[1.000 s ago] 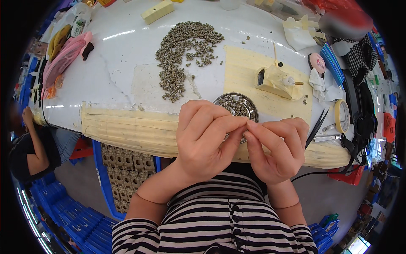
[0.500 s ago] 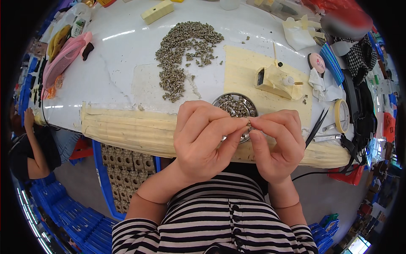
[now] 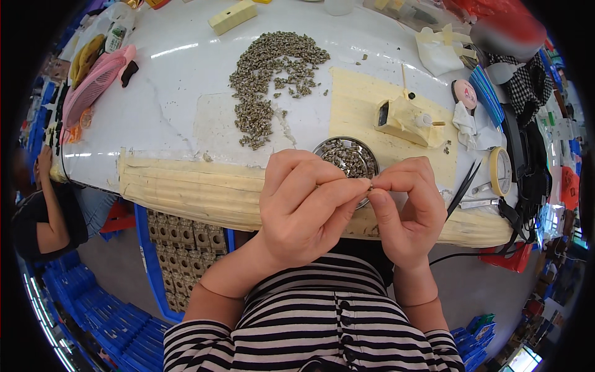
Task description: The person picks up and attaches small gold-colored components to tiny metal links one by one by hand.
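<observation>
My left hand [image 3: 310, 208] and my right hand [image 3: 409, 211] meet fingertip to fingertip in front of me, both pinching a tiny metal part [image 3: 370, 188] that is mostly covered by the fingers. Just behind them sits a round metal dish [image 3: 318, 149] holding many small silvery metal parts [image 3: 348, 156]. My left hand hides the dish's near left side. Farther back, a curved heap of similar small metal parts [image 3: 254, 77] is spread over the white tabletop [image 3: 180, 80].
Yellowish tape covers the table's front edge [image 3: 186, 183]. On the right are a tape-wrapped block [image 3: 406, 121], black tweezers [image 3: 463, 192] and a tape roll [image 3: 501, 172]. A blue crate of metal blocks [image 3: 186, 248] stands below left. Another person [image 3: 52, 211] sits at far left.
My joined fingertips have shifted slightly right and toward me, and the pinched part is more hidden. At far left the other person's hand has moved a little.
</observation>
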The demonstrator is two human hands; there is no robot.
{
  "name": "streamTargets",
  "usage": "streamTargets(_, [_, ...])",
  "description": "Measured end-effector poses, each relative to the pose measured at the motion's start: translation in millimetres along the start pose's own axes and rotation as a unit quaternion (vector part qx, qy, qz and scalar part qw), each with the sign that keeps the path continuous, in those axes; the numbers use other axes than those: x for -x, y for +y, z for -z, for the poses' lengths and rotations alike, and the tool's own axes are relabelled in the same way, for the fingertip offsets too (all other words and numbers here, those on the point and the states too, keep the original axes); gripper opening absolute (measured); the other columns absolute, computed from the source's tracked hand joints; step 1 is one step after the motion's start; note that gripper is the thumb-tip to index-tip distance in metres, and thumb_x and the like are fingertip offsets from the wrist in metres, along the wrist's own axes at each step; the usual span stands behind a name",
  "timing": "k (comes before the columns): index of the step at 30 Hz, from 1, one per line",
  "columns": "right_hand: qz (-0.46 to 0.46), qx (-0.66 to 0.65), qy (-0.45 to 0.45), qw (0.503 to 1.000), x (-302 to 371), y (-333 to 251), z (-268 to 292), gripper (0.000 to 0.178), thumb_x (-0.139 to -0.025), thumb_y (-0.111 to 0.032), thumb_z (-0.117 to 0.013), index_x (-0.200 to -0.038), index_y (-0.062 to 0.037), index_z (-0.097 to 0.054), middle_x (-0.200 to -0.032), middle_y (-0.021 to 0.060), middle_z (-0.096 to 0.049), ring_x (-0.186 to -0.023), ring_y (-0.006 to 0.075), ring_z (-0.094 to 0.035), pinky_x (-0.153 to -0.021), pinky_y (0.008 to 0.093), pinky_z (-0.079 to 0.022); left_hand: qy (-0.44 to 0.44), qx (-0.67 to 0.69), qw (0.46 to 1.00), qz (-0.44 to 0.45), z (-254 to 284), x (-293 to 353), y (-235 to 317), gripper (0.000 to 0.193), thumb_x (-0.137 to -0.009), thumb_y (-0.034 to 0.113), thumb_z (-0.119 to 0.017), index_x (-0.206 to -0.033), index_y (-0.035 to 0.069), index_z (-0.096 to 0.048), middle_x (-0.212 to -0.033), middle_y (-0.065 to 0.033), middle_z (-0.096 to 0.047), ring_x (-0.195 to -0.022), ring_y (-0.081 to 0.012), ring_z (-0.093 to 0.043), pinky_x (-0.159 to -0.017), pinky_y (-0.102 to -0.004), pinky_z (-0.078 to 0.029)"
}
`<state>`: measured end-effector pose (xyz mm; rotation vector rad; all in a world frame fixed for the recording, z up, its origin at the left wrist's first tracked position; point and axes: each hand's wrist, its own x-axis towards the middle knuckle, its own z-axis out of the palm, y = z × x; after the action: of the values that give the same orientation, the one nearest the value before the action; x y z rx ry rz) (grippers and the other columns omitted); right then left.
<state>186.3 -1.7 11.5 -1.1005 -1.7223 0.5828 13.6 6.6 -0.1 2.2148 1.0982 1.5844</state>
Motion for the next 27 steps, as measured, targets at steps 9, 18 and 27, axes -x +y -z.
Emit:
streamTargets(9, [-0.065, -0.087, -0.034, 0.994, 2.3, -1.0, 3.3, 0.011, -0.083, -0.009, -0.075, -0.088, -0.0019, -0.068, -0.087, 0.009, -0.066, -0.082, 0.0239, -0.057, -0.075, 0.0319, -0.046, -0.015, 0.014, 1.0, -0.004, 1.6, 0.7, 0.1, 0.027, -0.071, 0.003, -0.082, -0.095, 0.011, -0.075, -0.085, 0.0, -0.064, -0.076, -0.0192, -0.055, -0.068, -0.0297, -0.043])
streamTargets(18, [-0.081, -0.126, -0.041, 0.988, 1.9, -3.2, 4.5, 0.011, -0.083, -0.01, -0.075, -0.088, -0.0026, -0.068, -0.087, 0.0087, -0.066, -0.081, 0.0232, -0.056, -0.074, 0.0316, -0.045, -0.036, 0.027, 0.999, 0.0, 5.9, -0.7, 0.1, 0.029, -0.071, 0.004, -0.082, -0.098, 0.014, -0.076, -0.087, 0.0011, -0.065, -0.08, -0.0195, -0.055, -0.07, -0.0297, -0.043])
streamTargets(27, [0.083, 0.138, 0.053, 0.986, 6.3, -2.4, -2.9, 0.019, -0.074, -0.011, -0.082, -0.09, -0.0068, -0.072, -0.085, 0.0037, -0.066, -0.079, 0.0217, -0.054, -0.07, 0.0322, -0.043, -0.004, -0.026, 1.0, 0.009, -3.1, 0.7, 0.5, 0.027, -0.069, 0.0, -0.081, -0.094, 0.008, -0.074, -0.084, -0.0025, -0.063, -0.078, -0.0224, -0.055, -0.068, -0.0324, -0.045])
